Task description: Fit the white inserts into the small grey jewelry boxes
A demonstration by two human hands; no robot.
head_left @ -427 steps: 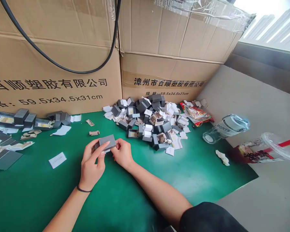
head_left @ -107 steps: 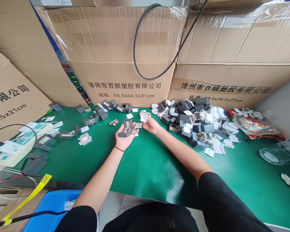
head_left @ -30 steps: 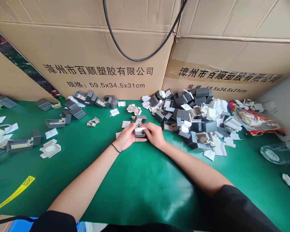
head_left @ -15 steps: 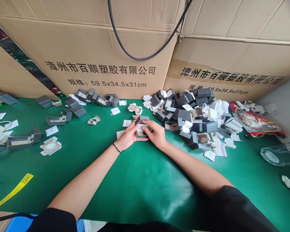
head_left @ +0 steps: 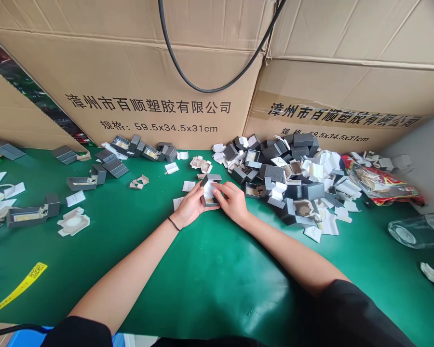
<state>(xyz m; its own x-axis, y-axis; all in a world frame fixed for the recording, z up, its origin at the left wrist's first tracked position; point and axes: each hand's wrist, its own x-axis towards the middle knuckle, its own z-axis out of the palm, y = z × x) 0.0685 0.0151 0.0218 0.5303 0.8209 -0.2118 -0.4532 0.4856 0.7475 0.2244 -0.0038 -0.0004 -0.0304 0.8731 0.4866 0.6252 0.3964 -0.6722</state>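
Note:
A small dark grey box [head_left: 212, 178] with its lid up is held between my hands, above the green table. White lining or paper [head_left: 208, 189] shows inside it. My left hand [head_left: 190, 207] is closed round the box's left side, its fingers passing underneath. From the right, my right hand [head_left: 232, 200] has its thumb and forefinger bent over the box, touching it and the white part. Whether those fingertips pinch something smaller I cannot make out. Small white cards [head_left: 188, 186] lie just left of the box, one partly behind my left hand.
A heap of grey boxes [head_left: 313, 191] and white paper is on the right. More opened boxes [head_left: 27, 215] and cardboard inserts [head_left: 74, 221] lie left. Large cartons [head_left: 148, 72] stand behind, with a black cable [head_left: 206, 90] hanging. A clear cup [head_left: 407, 234] lies far right.
More of the white inside the box shows now, as my left thumb has shifted to its left edge. Both hands stay on the box. The view has moved slightly.

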